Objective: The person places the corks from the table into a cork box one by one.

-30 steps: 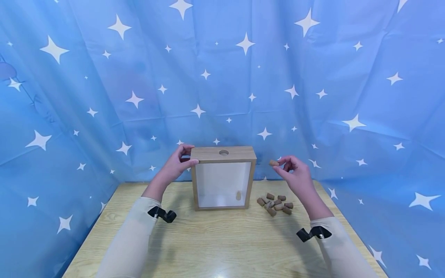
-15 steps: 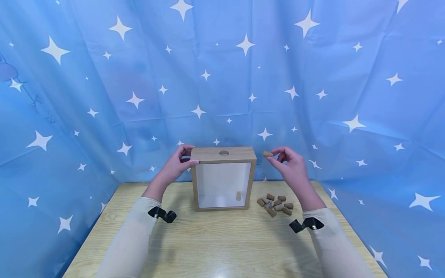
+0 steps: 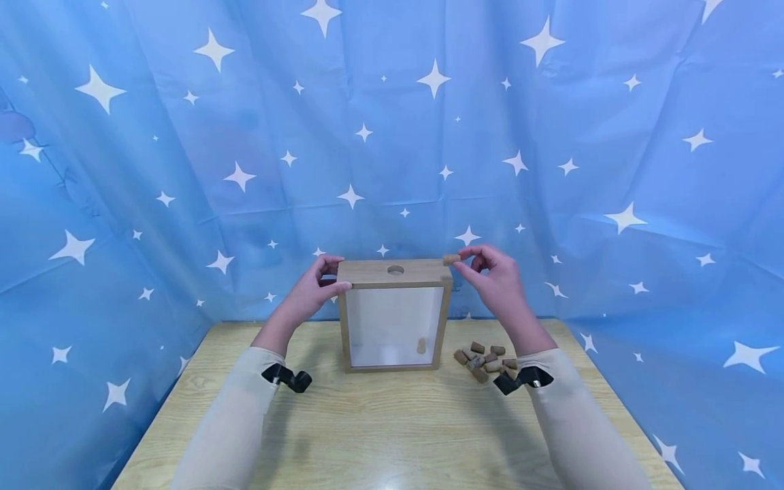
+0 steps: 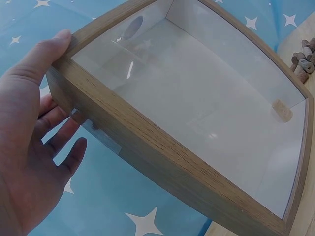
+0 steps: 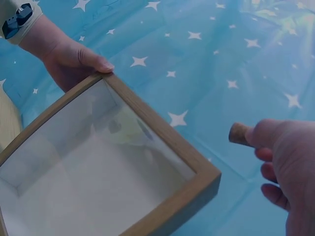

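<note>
A wooden shadow box (image 3: 395,327) with a clear front stands upright on the table, a round hole (image 3: 395,270) in its top. My left hand (image 3: 311,289) grips its upper left corner, thumb on the front edge and fingers behind, as the left wrist view (image 4: 34,123) also shows. One cork (image 4: 282,111) lies inside, at the bottom right corner. My right hand (image 3: 495,275) pinches another cork (image 5: 239,134) between thumb and fingers, level with the box top and overlapping its right end in the head view.
Several corks (image 3: 480,359) lie in a loose pile on the wooden table (image 3: 380,422), right of the box and below my right forearm. A blue curtain with white stars (image 3: 392,136) hangs close behind the table and along both sides.
My right hand has moved left and up with its cork, from beside the box to its top right end. The left hand and the box have stayed in place.
</note>
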`<action>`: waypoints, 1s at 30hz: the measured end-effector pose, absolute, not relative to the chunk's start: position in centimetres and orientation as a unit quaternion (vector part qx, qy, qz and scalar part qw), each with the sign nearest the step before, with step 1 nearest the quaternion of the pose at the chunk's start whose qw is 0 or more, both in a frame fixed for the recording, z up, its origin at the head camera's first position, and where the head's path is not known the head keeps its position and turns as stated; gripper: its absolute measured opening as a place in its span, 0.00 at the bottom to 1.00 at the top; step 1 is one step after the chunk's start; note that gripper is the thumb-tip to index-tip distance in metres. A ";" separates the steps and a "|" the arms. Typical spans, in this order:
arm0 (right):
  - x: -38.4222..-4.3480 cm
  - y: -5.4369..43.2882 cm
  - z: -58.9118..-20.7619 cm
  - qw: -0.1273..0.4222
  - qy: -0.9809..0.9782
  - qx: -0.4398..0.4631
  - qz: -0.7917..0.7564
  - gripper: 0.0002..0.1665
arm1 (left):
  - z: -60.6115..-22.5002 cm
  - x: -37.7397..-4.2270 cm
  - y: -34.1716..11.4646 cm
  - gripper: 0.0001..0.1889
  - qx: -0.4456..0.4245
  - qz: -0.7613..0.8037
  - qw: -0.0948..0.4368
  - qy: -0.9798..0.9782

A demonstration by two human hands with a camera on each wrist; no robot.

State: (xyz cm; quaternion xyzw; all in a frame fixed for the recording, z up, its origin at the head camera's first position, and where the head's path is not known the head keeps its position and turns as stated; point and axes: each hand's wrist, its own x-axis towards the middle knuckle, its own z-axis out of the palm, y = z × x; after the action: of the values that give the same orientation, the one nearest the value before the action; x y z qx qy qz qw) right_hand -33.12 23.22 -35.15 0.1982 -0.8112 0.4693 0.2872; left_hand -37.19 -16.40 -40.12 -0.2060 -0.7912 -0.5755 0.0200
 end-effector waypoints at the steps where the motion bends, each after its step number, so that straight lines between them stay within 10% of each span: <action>1: -33.2 23.1 -35.0 0.287 -0.811 0.201 0.468 0.10 | -40.1 -37.2 -16.4 0.38 -0.205 -0.575 0.019 -0.792; 30: -36.4 16.9 -33.2 0.198 -0.854 0.279 0.391 0.10 | -40.1 -37.4 -16.5 0.37 -0.205 -0.585 0.012 -0.784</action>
State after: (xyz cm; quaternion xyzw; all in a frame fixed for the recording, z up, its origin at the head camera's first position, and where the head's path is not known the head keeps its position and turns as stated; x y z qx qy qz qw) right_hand -36.42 16.88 -33.21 0.2793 -0.8543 0.3910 0.1981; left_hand -37.35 -16.53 -40.07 -0.2053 -0.7843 -0.5853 0.0115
